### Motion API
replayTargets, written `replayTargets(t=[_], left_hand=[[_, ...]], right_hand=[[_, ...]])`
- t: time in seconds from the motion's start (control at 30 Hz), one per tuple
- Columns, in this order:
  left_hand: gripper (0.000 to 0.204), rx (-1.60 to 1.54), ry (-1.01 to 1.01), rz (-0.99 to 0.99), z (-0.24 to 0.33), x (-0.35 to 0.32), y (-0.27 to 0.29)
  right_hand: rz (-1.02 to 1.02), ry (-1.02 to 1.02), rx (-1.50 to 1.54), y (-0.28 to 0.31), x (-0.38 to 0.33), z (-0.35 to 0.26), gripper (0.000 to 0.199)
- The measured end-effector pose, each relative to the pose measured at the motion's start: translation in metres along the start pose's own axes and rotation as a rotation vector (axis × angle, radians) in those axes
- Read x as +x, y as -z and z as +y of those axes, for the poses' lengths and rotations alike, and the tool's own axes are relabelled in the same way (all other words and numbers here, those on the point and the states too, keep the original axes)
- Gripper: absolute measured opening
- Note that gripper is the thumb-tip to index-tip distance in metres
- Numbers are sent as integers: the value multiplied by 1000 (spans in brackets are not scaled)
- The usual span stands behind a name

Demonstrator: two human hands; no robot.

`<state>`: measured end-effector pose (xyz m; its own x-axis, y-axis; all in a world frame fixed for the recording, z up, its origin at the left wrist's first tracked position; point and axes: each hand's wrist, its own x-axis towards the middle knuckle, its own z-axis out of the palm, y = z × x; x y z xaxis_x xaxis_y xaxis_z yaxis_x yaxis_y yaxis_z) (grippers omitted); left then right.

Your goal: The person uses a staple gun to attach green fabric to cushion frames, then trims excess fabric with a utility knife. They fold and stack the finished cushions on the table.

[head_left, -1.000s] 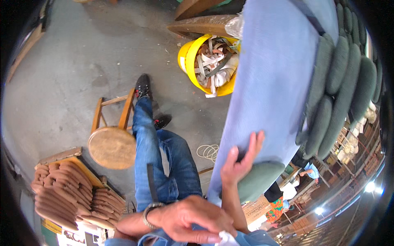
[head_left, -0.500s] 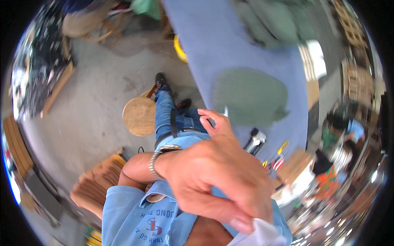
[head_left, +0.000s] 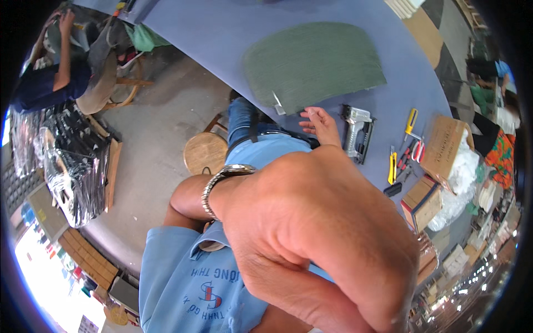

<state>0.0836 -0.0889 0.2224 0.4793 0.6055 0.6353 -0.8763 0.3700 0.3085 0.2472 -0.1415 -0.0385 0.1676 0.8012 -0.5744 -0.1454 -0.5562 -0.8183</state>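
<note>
The green fabric cushion [head_left: 316,64] lies flat on the blue table [head_left: 211,33], just beside the fingers of the right hand [head_left: 323,126], which are loosely bent and seem to hold nothing. The left hand [head_left: 322,227] is raised close to the camera; its fingertips are hidden, so I cannot tell its grip. A careless rightward swing of the right arm could knock the pneumatic stapler [head_left: 358,115]. At right, the cardboard box [head_left: 442,145] does not show its contents.
</note>
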Motion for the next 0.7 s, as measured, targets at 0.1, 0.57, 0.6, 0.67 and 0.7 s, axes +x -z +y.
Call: replayTargets(t=[0.1, 0.57, 0.6, 0.67, 0.7], left_hand=[[21, 23, -19, 49, 0, 3, 2], [13, 24, -142, 85, -2, 29, 13], [13, 44, -99, 99, 4, 30, 14], [16, -7, -13, 103, -1, 31, 9], [19, 76, 34, 55, 4, 33, 15]], right_hand=[[-128, -2, -27, -14, 24, 14, 43], [-86, -64, -216, 0, 47, 17, 65], [-134, -74, -209, -7, 54, 15, 66], [-123, -124, -294, 3, 44, 19, 74], [-141, -120, -321, -4, 49, 17, 77]])
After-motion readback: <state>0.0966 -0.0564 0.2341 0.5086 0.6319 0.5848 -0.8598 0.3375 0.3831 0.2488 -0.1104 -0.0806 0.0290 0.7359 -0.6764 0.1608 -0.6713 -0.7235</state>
